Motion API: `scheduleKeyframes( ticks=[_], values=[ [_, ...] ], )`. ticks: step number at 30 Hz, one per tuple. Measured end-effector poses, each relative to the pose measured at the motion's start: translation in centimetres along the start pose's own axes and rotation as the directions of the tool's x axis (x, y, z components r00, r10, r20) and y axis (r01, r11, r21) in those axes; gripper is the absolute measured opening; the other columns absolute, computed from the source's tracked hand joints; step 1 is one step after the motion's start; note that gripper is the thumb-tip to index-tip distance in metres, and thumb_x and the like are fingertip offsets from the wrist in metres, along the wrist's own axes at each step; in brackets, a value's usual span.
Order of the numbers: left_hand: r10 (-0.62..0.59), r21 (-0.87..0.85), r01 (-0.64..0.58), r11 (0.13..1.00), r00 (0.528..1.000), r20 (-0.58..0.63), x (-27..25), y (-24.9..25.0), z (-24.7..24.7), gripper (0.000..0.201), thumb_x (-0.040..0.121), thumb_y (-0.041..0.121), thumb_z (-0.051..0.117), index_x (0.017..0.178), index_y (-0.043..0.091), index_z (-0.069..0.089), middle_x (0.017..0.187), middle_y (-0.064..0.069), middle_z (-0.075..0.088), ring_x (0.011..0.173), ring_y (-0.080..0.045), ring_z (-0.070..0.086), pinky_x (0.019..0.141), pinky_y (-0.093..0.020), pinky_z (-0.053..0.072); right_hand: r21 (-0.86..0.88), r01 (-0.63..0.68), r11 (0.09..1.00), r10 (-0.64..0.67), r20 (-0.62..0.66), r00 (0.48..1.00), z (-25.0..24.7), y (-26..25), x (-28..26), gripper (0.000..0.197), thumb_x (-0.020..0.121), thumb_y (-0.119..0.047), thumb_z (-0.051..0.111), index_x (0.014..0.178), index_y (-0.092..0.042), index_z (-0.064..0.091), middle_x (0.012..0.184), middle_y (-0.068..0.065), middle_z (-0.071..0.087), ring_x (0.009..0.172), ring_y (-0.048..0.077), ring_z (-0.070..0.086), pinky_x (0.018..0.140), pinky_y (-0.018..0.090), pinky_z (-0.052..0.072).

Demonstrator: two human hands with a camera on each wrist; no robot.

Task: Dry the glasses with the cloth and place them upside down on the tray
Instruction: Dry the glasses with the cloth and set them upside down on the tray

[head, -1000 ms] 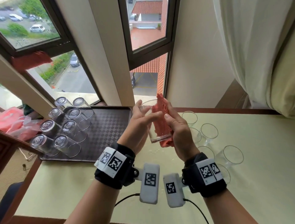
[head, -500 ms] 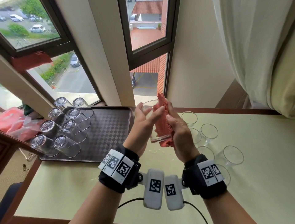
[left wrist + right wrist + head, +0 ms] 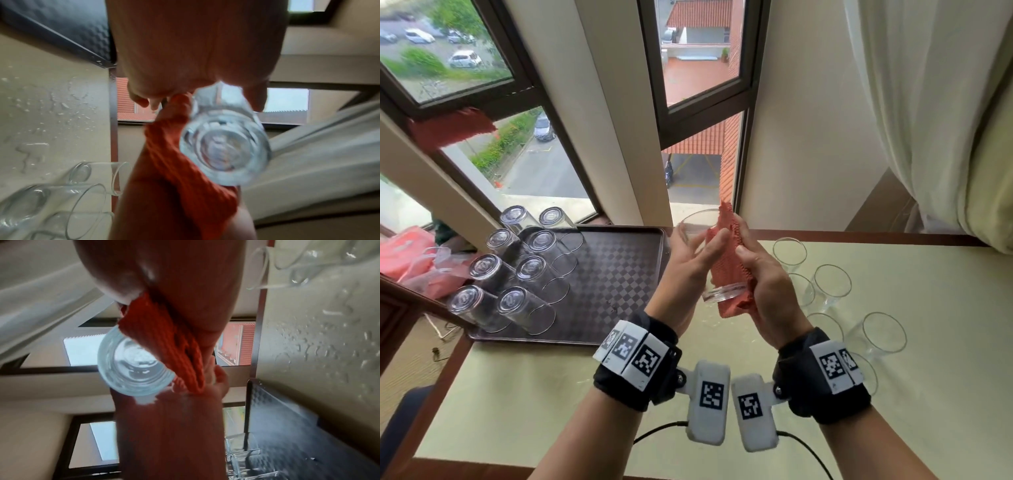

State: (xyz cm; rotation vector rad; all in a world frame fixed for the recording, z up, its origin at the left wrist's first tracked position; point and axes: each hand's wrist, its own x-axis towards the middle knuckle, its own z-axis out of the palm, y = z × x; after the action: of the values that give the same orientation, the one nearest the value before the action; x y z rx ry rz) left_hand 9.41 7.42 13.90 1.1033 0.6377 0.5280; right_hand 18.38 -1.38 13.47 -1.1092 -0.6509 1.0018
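Note:
I hold a clear glass upright in the air above the table, its thick base toward me. My left hand grips its left side, thumb across the front. My right hand presses an orange-red cloth against its right side, fingers curled round the cloth. A dark checkered tray at the left carries several glasses standing upside down. Several upright glasses stand on the table to the right.
The pale green table has water drops near the tray's corner. Windows and a white curtain rise behind it. Pink plastic bags lie beyond the table's left edge. The tray's right half is bare.
Both wrists have moved slightly closer together and the left wrist has turned; the glass and cloth stay between my hands in nearly the same place.

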Motion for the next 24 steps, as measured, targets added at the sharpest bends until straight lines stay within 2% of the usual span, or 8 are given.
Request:
scheduleKeyframes(
  ticks=[4,6,9,12,15,18,21,24],
  values=[
    [0.028,-0.016,-0.026,1.0,0.99,0.141,-0.6,-0.2,-0.5,0.087,0.08,0.06,0.067,0.139,0.001,0.043,0.139,-0.034,0.044,0.13,-0.045,0.046,0.113,-0.068,0.028,0.344,-0.095,0.934,0.079,0.06,0.995,-0.4,-0.6,-0.1,0.049,0.105,-0.019,0.024,0.153,-0.015,0.035,0.147,0.014,0.052,0.134,0.03,0.052,0.114,0.046,0.04],
    [0.031,-0.051,-0.026,0.998,0.994,0.104,-0.3,-0.1,-1.2,0.079,0.082,0.046,0.067,0.143,0.003,0.041,0.137,-0.027,0.053,0.132,-0.039,0.049,0.116,-0.061,0.028,0.249,-0.052,0.967,0.054,0.0,0.999,-0.5,-0.7,0.1,0.05,0.104,-0.022,0.029,0.153,-0.02,0.036,0.146,0.008,0.054,0.131,0.026,0.055,0.109,0.043,0.046],
    [0.029,-0.119,-0.02,0.993,0.997,0.077,0.0,0.7,-1.0,0.065,0.089,0.018,0.066,0.141,0.004,0.029,0.117,-0.005,0.072,0.121,-0.02,0.062,0.107,-0.039,0.041,-0.146,0.066,0.987,-0.076,-0.063,0.995,-0.6,-0.2,0.3,0.055,0.096,-0.028,0.035,0.151,-0.034,0.033,0.148,-0.002,0.052,0.13,0.02,0.055,0.108,0.046,0.046],
    [0.02,-0.021,-0.019,1.0,0.996,0.086,-0.1,0.7,0.0,0.077,0.099,0.032,0.059,0.151,0.004,0.01,0.108,0.012,0.075,0.112,-0.002,0.065,0.1,-0.028,0.042,-0.172,0.067,0.983,-0.073,-0.03,0.997,-0.3,0.1,0.2,0.054,0.1,-0.027,0.035,0.153,-0.032,0.032,0.146,-0.007,0.054,0.132,0.018,0.054,0.111,0.048,0.044],
    [0.017,-0.019,-0.016,1.0,0.996,0.092,-0.3,0.4,0.2,0.081,0.087,0.055,0.063,0.145,0.006,0.037,0.127,-0.01,0.066,0.124,-0.022,0.06,0.11,-0.047,0.042,0.206,-0.07,0.976,0.067,0.024,0.997,-0.2,-0.5,0.0,0.047,0.106,-0.019,0.026,0.151,-0.02,0.038,0.135,0.001,0.064,0.127,0.023,0.059,0.108,0.042,0.047],
    [0.032,0.004,-0.033,0.999,0.988,0.151,-0.3,0.1,-0.4,0.075,0.084,0.058,0.053,0.14,0.009,0.049,0.139,-0.019,0.056,0.134,-0.036,0.049,0.115,-0.058,0.032,0.318,-0.1,0.943,0.092,0.04,0.995,-0.6,-0.8,-0.1,0.046,0.105,-0.02,0.026,0.147,-0.018,0.044,0.139,0.009,0.06,0.128,0.029,0.057,0.106,0.045,0.048],
    [0.015,-0.081,-0.011,0.997,0.998,0.054,0.3,0.0,-1.2,0.077,0.09,0.033,0.062,0.152,0.004,0.027,0.139,-0.01,0.061,0.133,-0.019,0.053,0.115,-0.039,0.035,0.012,0.017,1.0,-0.016,-0.071,0.997,-0.8,-0.6,0.0,0.046,0.105,-0.019,0.03,0.149,-0.022,0.04,0.138,-0.005,0.061,0.127,0.019,0.058,0.101,0.035,0.052],
    [0.008,-0.062,-0.003,0.998,0.997,0.072,0.1,0.7,-0.5,0.085,0.099,0.015,0.058,0.156,0.008,-0.005,0.118,0.0,0.073,0.126,-0.014,0.059,0.108,-0.033,0.04,-0.17,0.082,0.982,-0.09,-0.04,0.995,-0.6,0.1,0.2,0.056,0.099,-0.025,0.034,0.155,-0.023,0.033,0.144,-0.005,0.056,0.129,0.014,0.056,0.103,0.035,0.05]
  ],
)
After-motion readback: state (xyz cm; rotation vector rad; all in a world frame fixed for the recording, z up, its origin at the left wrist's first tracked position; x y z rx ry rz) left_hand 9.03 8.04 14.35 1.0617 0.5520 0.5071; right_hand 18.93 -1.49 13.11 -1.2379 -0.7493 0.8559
